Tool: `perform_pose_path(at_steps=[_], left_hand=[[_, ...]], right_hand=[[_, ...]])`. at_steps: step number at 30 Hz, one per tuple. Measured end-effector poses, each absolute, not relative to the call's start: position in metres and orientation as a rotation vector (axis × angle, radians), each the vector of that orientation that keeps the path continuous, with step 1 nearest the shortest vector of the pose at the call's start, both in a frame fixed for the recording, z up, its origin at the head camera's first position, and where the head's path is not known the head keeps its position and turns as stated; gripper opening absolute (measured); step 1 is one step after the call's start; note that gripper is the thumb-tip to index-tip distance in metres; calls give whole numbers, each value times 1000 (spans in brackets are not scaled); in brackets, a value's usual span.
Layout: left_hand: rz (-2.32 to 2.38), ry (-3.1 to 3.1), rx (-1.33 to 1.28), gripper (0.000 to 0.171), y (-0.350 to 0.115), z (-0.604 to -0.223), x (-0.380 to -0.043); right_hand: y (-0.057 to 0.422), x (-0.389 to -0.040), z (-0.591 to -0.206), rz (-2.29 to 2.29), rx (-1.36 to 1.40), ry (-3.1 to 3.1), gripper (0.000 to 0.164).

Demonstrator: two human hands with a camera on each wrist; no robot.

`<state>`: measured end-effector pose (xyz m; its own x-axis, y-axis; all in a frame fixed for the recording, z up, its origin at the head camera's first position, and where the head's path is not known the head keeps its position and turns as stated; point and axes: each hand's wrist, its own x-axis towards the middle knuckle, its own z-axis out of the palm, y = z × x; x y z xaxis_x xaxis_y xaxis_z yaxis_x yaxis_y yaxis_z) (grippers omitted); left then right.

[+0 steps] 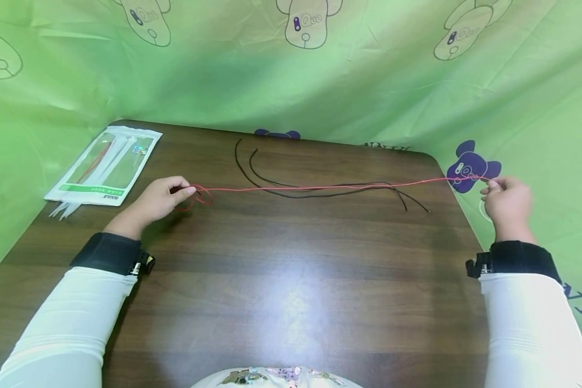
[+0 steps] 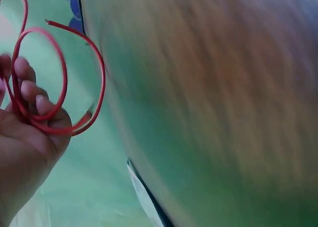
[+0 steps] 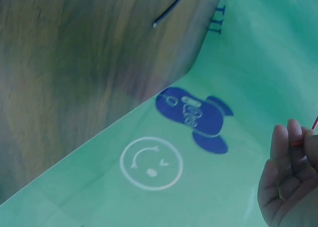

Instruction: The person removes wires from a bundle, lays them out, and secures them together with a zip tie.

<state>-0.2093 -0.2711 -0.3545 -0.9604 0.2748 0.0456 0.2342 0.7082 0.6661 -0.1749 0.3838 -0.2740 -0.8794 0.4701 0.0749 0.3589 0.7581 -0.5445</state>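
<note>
A thin red wire [image 1: 320, 187] stretches nearly straight between my two hands, above the wooden table. My left hand [image 1: 162, 195] pinches it between thumb and fingers at the left. Loose red loops [image 2: 62, 83] curl out around those fingers in the left wrist view, one cut end sticking up. At the far right, my right hand [image 1: 509, 202] pinches the other end; a bit of red shows at the fingertips [image 3: 293, 125] in the right wrist view. Behind and partly under the red line lie two curved black wires [image 1: 296, 196] on the tabletop.
A clear-windowed plastic bag [image 1: 113, 161] of white zip ties lies at the table's back left, tie tips [image 1: 65, 208] poking out below it. Green printed cloth [image 1: 223, 70] hangs behind and beside the brown wooden table [image 1: 252, 280].
</note>
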Motion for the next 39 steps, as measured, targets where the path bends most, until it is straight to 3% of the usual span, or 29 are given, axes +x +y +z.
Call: perform_pose_path(at_steps=[33,39], left_hand=[[950,3067,360,13,-287,-357,-211],[1168,2953,296,27,-283,-354,-212]], right_hand=[[389,-167,-275,809,-596,-2780,41],[385,-168,-276,829,-599,-2775,40]])
